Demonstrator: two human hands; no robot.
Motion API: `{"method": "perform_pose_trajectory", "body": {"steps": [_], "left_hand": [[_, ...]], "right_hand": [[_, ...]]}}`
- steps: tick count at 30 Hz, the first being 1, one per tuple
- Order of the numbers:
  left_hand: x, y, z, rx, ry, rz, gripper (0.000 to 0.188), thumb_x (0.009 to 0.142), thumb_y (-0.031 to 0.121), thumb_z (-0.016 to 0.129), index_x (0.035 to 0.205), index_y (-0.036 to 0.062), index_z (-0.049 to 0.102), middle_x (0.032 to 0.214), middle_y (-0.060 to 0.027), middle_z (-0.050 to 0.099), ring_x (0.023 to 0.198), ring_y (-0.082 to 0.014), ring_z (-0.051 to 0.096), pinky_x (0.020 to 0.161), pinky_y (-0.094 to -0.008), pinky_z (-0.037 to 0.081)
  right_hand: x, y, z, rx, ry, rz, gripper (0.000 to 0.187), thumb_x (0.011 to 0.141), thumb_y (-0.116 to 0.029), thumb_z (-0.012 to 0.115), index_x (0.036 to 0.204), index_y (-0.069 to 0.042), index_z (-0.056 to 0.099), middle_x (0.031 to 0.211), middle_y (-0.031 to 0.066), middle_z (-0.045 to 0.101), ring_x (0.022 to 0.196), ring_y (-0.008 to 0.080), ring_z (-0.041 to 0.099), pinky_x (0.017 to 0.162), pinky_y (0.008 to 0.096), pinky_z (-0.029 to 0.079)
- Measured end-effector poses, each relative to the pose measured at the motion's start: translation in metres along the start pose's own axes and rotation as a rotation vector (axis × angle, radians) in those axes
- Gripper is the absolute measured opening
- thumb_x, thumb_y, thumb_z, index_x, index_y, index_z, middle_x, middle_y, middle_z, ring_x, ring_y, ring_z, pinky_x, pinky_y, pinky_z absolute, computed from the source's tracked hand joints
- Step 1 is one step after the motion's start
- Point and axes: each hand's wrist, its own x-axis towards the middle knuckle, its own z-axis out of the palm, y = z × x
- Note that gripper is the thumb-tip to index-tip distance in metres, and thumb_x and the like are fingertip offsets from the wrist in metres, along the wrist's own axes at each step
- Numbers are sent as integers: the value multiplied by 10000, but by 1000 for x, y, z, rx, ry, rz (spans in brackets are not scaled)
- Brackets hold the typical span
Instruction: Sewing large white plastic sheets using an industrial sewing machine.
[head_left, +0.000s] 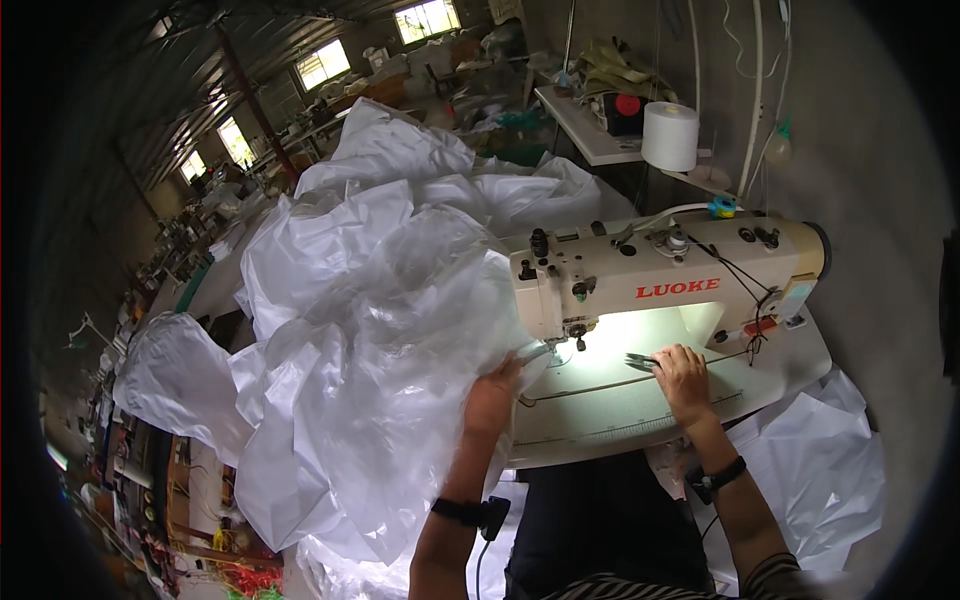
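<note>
From here I see the left hand partly veiled by the white plastic sheet, fingertips pinching its edge beside the needle of the sewing machine. The sheet billows left of the machine. The right hand's fingers grip small snips above the machine bed.

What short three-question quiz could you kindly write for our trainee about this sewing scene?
1. Multiple choice: what does the right hand hold?
A) a seam ripper
B) thread snips
C) a ruler

2. True or false: the left hand touches the white sheeting.

3. Fill in the colour: above the sewing machine in this view stands a large ____ thread cone.

Key: 1. B; 2. True; 3. white.
</note>
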Motion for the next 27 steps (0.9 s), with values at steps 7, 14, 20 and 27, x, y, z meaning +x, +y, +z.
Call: {"method": "perform_pose_trajectory", "body": {"steps": [7, 14, 20, 27], "left_hand": [[-3, -16, 24, -13, 69, -59, 447, 857, -13, 513, 1269, 128, 610, 1429, -103, 543, 1117, -352, 632, 966, -421, 518], [-16, -36, 0, 125, 135, -102, 463, 850, -33, 504, 1281, 102, 609, 1399, -152, 557, 1193, -343, 599, 1013, -408, 497], [-58, -48, -28, 99, 134, -133, 461, 836, -50, 502, 1255, 91, 633, 1316, -168, 617, 1197, -346, 600, 1009, -400, 503], [-105, -22, -47, 40, 78, -218, 453, 862, -41, 490, 1273, 94, 624, 1252, -163, 653, 1137, -360, 628, 949, -409, 521]], "right_hand": [[-5, -20, 25, 254, 18, 34, 175, 997, -198, 528, 973, -48, 614, 954, 129, 686, 884, 319, 660, 784, 435, 484], [-9, -57, 10, 326, -95, -84, 289, 907, -318, 682, 1007, -52, 630, 913, 102, 691, 857, 284, 674, 778, 406, 493], [4, -81, 29, 304, -40, -93, 269, 868, -288, 712, 992, -68, 620, 882, 94, 678, 831, 282, 668, 750, 406, 494], [37, -132, 64, 29, -75, -219, 200, 885, -277, 659, 948, -100, 590, 773, 64, 661, 734, 238, 680, 662, 394, 500]]}}
